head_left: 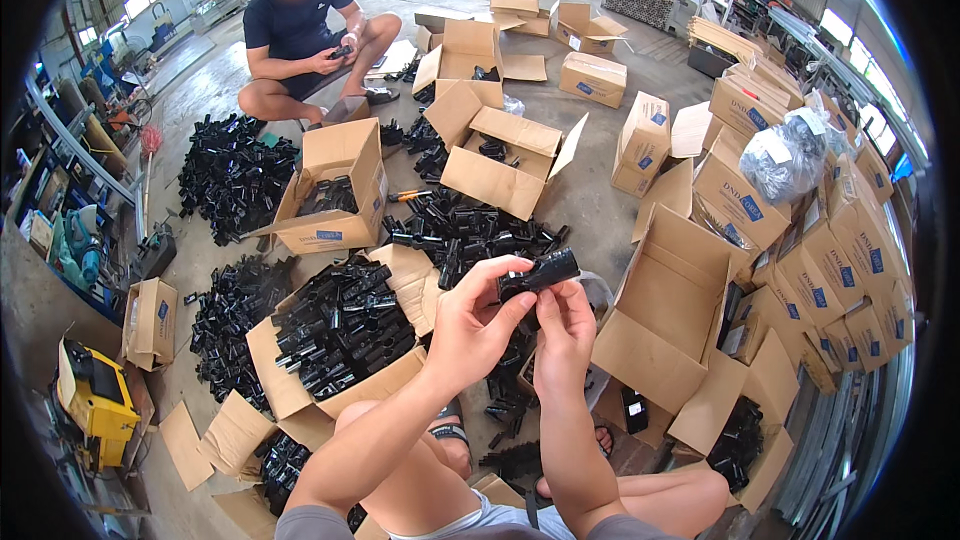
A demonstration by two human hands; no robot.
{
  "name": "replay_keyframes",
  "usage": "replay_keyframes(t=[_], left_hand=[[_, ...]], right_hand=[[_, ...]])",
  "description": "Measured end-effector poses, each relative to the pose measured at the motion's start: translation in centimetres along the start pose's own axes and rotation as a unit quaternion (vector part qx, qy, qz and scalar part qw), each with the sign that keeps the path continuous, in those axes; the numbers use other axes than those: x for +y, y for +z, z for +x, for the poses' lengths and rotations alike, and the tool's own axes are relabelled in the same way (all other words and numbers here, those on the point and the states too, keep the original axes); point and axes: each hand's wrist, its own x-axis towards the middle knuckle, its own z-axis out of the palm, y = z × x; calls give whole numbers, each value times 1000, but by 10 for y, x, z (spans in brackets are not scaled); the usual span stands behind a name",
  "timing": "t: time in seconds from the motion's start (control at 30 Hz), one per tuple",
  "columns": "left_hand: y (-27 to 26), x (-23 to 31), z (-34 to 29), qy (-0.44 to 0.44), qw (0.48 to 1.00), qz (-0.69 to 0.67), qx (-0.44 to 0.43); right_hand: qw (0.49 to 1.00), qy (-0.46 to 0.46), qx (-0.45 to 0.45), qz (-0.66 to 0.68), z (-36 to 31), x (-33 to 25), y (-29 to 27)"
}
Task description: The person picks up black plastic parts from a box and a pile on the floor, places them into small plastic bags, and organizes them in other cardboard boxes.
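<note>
left hand (474, 318) and right hand (563, 338) grip black part (555, 267) — cartons (495, 182) crowd workshop floor (195, 85).

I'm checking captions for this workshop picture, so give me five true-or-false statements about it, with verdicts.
1. The left hand and the right hand both hold a black piece. True.
2. The yellow-and-black case stands at the picture's right edge. False: the yellow-and-black case is at the left.
3. A co-worker sits in the upper left, holding a small dark object. True.
4. The clear plastic bag lies beside the co-worker. False: the clear plastic bag rests on cartons at the right.
5. Many more black pieces lie in an open carton left of the hands. True.
</note>
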Motion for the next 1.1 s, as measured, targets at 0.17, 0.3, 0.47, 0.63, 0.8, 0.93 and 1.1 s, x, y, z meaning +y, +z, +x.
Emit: replay_keyframes(t=[0.17,0.3,0.47,0.63,0.8,0.93,1.1], left_hand=[[-4,3,-2,-23,1000,-5,-6],[1,7,-1,0,1000,8,-13],[-1,7,-3,-15,999,31,-15],[4,5,-3,-19,999,31,-22],[-6,-7,-2,-39,996,51,-56],[-5,10,2,-133,957,160,-203],[1,-2,0,-209,962,16,-174]], right_hand=[[1000,-8,1,-22,-1,-2,5],[1000,20,17,-17,0,-4,4],[998,-20,-24,-50,-1,-6,-6],[998,41,-12,-53,0,-11,-12],[998,17,-53,-19,0,-27,-24],[980,100,-130,-113,9,-40,-61],[985,137,-71,-82,3,-34,-75]])
